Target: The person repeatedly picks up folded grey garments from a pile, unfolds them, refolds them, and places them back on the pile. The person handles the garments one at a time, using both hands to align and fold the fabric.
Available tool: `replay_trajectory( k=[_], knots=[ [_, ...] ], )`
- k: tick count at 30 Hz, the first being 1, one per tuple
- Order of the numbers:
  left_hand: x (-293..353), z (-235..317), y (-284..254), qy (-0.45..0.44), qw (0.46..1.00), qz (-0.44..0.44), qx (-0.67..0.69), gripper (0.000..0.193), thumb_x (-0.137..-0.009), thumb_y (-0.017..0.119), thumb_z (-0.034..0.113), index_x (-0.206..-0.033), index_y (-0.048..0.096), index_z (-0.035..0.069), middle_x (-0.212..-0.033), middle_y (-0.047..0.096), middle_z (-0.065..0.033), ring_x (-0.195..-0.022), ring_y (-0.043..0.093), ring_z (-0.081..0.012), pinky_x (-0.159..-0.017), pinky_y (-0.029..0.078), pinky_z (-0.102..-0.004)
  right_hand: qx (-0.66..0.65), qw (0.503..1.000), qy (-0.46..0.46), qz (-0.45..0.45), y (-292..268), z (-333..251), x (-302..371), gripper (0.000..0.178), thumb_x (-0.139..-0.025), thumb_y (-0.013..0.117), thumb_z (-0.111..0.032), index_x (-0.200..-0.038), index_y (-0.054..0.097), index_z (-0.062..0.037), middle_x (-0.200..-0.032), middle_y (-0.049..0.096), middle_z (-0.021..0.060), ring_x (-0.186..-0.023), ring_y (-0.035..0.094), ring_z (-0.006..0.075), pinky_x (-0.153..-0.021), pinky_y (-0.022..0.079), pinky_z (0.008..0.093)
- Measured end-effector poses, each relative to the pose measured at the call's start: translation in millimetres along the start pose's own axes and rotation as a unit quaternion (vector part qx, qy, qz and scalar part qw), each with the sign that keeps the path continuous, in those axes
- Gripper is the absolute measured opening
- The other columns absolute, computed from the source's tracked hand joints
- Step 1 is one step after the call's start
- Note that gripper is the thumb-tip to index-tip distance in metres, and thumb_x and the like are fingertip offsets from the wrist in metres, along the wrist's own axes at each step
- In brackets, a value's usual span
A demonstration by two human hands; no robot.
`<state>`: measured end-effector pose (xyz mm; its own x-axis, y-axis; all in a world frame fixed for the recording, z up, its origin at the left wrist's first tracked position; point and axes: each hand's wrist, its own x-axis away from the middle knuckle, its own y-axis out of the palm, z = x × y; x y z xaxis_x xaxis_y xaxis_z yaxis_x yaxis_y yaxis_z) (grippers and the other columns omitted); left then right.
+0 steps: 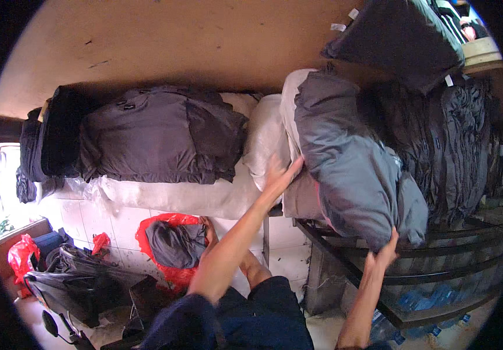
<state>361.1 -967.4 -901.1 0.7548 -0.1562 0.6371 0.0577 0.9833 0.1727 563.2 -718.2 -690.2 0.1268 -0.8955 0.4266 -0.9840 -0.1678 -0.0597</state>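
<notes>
A bulky grey cloth bundle (pixel 350 175), like a stuffed pillow, slants from the wall side down toward me, with a pale layer along its left edge. My left hand (pixel 280 178) is at that edge, beside a white sack (pixel 266 131). Its thumb and fingers are spread apart. Lower right, my right hand (pixel 384 252) grips the bundle's near end, its fingers partly hidden by the fabric.
Dark folded cloth (pixel 158 134) lies on a long white bundle (pixel 187 195) to the left. Dark garments (pixel 464 140) are stacked at right above a dark rack (pixel 438 274). A red plastic bag (pixel 146 230) holding grey cloth sits on the tiled floor. A dark cushion (pixel 400 44) is upper right.
</notes>
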Motion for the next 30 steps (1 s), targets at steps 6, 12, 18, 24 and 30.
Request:
replay_trajectory(
  k=[6,12,18,24,30],
  knots=[
    [-29.3,116.2,43.9,-0.013,0.997,0.069,-0.015,0.092,-0.080,0.093,0.036,-0.150,0.049,-0.006,-0.143,0.063,-0.0218,-0.126,0.064,-0.0312,-0.108,0.052,-0.0428,0.116,0.988,-0.017,-0.105,-65.1,-69.5,111.3,0.051,-0.100,0.071,-0.033,-0.142,0.061,-0.0055,-0.145,0.061,0.0123,-0.132,0.059,0.0294,-0.111,0.048,0.0472],
    [102.1,178.5,-151.7,0.078,0.958,0.182,0.208,0.046,-0.091,0.085,0.029,-0.125,0.069,0.001,-0.113,0.075,-0.0069,-0.105,0.068,-0.0221,-0.097,0.052,-0.0375,0.241,0.949,-0.071,-0.193,18.2,-92.9,167.8,0.063,-0.097,0.074,-0.042,-0.146,0.057,-0.0062,-0.145,0.061,0.0141,-0.131,0.058,0.0320,-0.110,0.048,0.0496],
    [160.0,311.0,-378.0,0.254,0.895,0.191,0.312,0.054,-0.096,0.076,0.040,-0.134,0.065,0.004,-0.130,0.071,-0.0127,-0.120,0.066,-0.0297,-0.109,0.051,-0.0454,-0.067,0.914,0.173,-0.361,211.0,-41.5,245.6,0.054,-0.098,0.071,-0.036,-0.138,0.063,-0.0003,-0.145,0.063,0.0157,-0.131,0.062,0.0330,-0.115,0.045,0.0516],
    [133.5,320.4,-546.6,0.275,0.841,0.181,0.429,0.049,-0.094,0.069,0.031,-0.134,0.062,0.004,-0.131,0.067,-0.0123,-0.126,0.060,-0.0314,-0.115,0.044,-0.0489,-0.113,0.879,0.162,-0.434,351.9,101.7,281.9,0.054,-0.095,0.074,-0.031,-0.141,0.063,-0.0040,-0.148,0.062,0.0129,-0.140,0.054,0.0334,-0.121,0.037,0.0499],
    [20.4,130.1,-661.0,0.188,0.852,0.337,0.354,0.062,-0.089,0.071,0.036,-0.142,0.057,0.006,-0.141,0.062,-0.0125,-0.127,0.057,-0.0329,-0.113,0.044,-0.0530,0.078,0.861,0.266,-0.425,380.3,340.5,258.8,0.063,-0.088,0.080,-0.030,-0.145,0.058,-0.0167,-0.149,0.058,0.0075,-0.132,0.057,0.0299,-0.115,0.042,0.0536]
  ],
)
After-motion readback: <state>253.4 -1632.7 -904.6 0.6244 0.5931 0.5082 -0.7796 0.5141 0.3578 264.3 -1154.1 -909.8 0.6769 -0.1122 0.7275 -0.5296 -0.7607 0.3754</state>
